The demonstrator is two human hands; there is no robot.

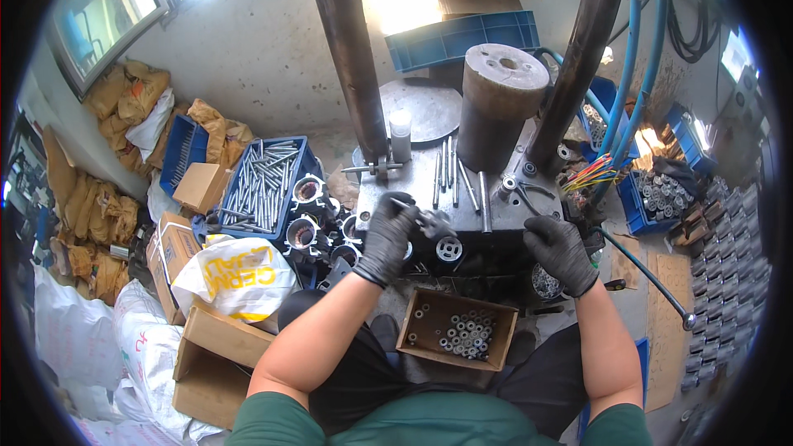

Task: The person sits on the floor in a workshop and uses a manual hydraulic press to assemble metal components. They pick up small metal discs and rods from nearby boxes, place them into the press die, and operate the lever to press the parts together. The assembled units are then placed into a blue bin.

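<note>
My left hand [387, 238], in a dark grey glove, is closed around a metal part [433, 224] with a rod-like end, blurred by motion, just over the front edge of the steel press bed [382, 201]. My right hand [562, 253], gloved too, is curled at the bed's right front corner; what its fingers hold, if anything, is hidden. Between the hands, several steel shafts [447, 172] lie on the bed, with a thicker rod [485, 202] beside them. A round slotted metal piece [448, 249] sits below the front edge. Near my right hand lies a curved dark tool [537, 191].
Two press columns [349, 58] and a large steel cylinder [500, 107] rise behind. At left stand a blue crate of shafts [263, 186] and ring-shaped metal housings [301, 233]. A cardboard box of small round parts [423, 348] sits between my legs. Stacked metal parts [727, 281] fill the right.
</note>
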